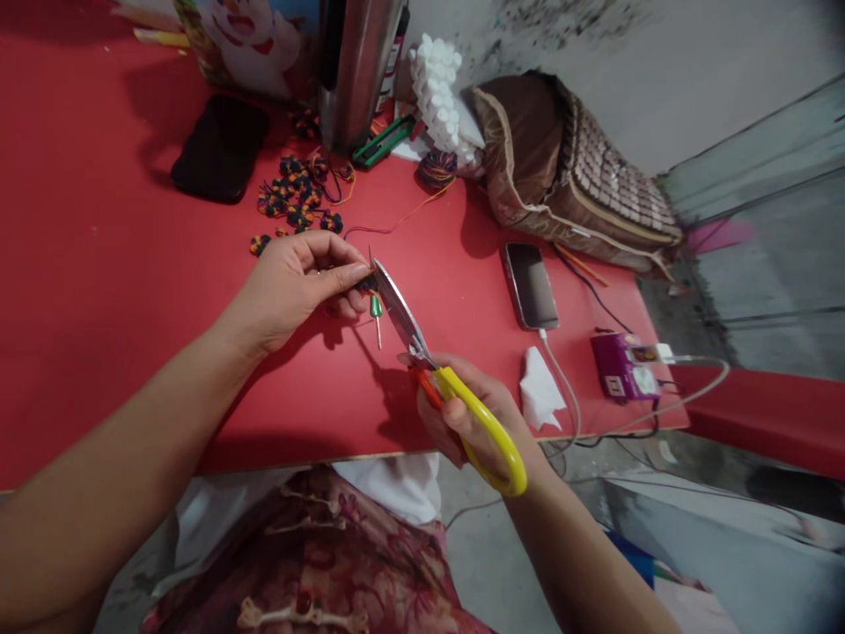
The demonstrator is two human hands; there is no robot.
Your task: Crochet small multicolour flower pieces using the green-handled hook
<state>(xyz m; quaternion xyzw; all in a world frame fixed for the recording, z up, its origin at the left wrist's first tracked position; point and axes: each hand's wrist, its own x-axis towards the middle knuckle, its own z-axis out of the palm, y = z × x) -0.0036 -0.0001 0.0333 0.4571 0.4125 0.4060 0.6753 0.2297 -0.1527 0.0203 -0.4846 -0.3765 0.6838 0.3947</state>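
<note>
My left hand (313,282) pinches a small dark yarn piece (367,283) with bits of orange, mostly hidden by the fingers. Just below it hangs a small green thing (376,306) with a thin metal pin; how it joins the yarn I cannot make out. My right hand (466,409) is wrapped round the scissors (485,431), which have a yellow and a red handle. Their blades point up and left, with the tips right at the pinched yarn. Beyond my left hand lies a cluster of similar dark and orange yarn pieces (294,195).
On the red table (119,352) are a black phone-like object (221,148), a steel flask (360,75), a green box cutter (383,143), a yarn bundle (437,167) and a brown bag (528,132). A charging phone (532,286), crumpled tissue (541,392) and purple power adapter (620,365) lie right.
</note>
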